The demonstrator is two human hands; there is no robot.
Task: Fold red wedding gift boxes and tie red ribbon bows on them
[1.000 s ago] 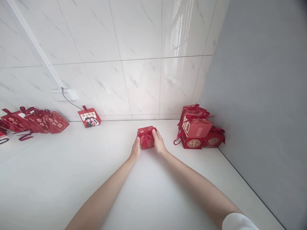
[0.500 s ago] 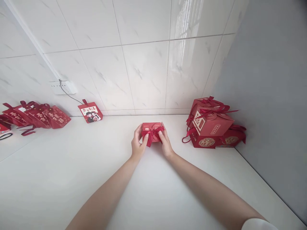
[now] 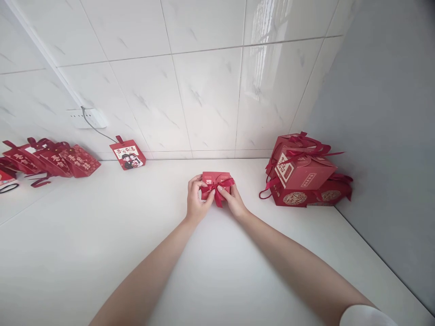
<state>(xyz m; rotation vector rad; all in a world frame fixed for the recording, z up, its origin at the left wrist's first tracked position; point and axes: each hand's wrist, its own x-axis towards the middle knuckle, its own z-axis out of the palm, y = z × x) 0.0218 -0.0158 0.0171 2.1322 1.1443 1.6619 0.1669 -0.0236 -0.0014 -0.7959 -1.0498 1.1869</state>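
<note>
A small red gift box (image 3: 222, 175) with pale printing sits on the white table in front of me. A dark red ribbon (image 3: 219, 199) is tied in a bow across its top, its tails hanging toward me. My left hand (image 3: 197, 199) grips the box's left side, its index finger bent over the top and its thumb against the bow near the knot. From the right, my right hand (image 3: 236, 201) holds the box with its thumb pressed on the bow. The fingers behind the right side are mostly hidden.
Several red boxes with ribbons (image 3: 306, 174) are stacked by the grey panel (image 3: 384, 158) at right. More red ribboned boxes (image 3: 79, 160) line the far left. A red box with a cartoon couple (image 3: 128, 154) stands by the tiled wall, below a socket (image 3: 87, 118) with a cable.
Both thumbs have moved inward onto the middle of the bow. My left index finger has bent over the top of the box. The view has shifted slightly.
</note>
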